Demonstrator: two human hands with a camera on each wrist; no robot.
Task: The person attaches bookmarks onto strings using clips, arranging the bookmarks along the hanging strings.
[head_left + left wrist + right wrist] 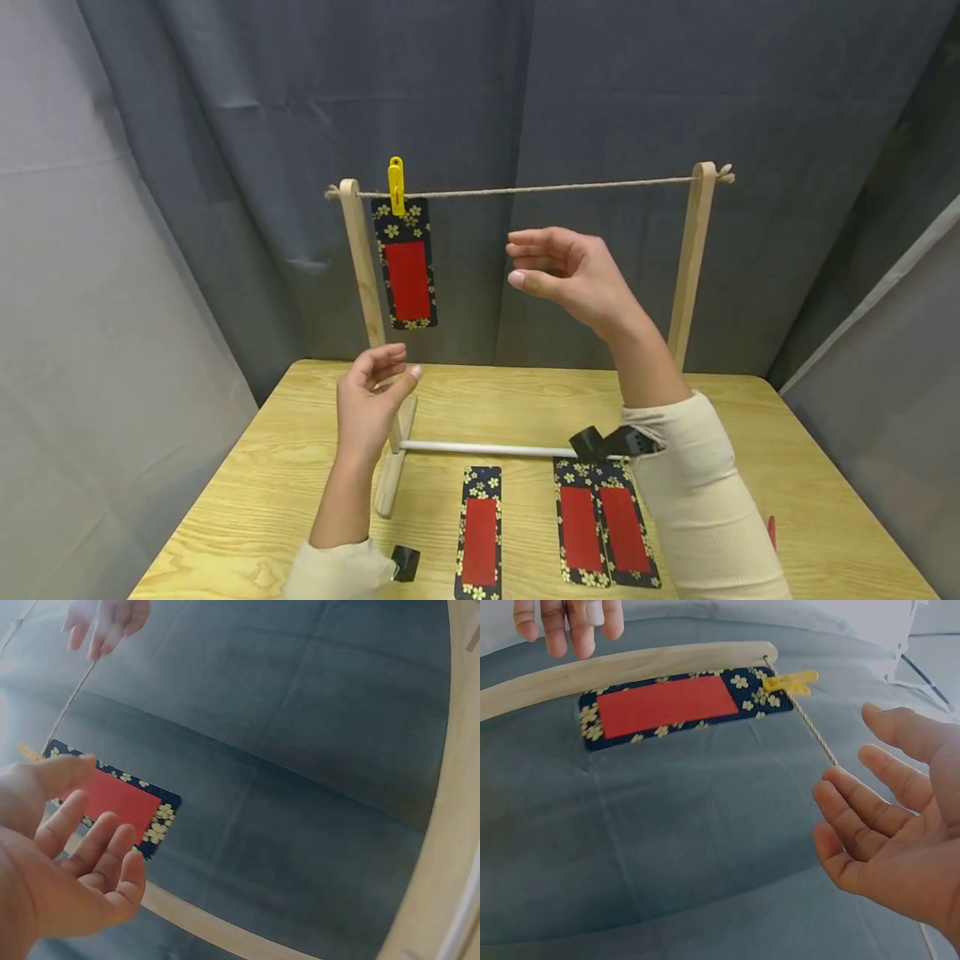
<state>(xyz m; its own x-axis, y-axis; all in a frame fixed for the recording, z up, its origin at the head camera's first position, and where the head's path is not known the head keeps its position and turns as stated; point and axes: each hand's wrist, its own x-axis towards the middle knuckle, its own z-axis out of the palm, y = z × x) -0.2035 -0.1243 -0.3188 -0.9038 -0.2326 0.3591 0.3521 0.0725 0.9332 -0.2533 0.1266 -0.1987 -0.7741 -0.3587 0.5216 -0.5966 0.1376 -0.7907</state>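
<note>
A dark floral bookmark-like card [408, 279] with a red panel hangs from the twine [525, 190], clipped near its left end by a yellow clothespin [397, 187]. Below the card my left hand [371, 400] is raised, fingers loosely bent, holding nothing. My right hand [573, 271] hovers in front of and below the twine, right of the card, its fingers relaxed and apart from the thumb. In the right wrist view the yellow clothespin [791, 682] grips the card's top edge and the twine, with the right hand [900, 817] apart from it.
A wooden post [692, 258] stands at each end of the twine, and a white rod [487, 449] runs low between them. One matching card [480, 542] lies at front centre; two others [581, 533] lie side by side. A red object [772, 531] shows partly behind the right sleeve.
</note>
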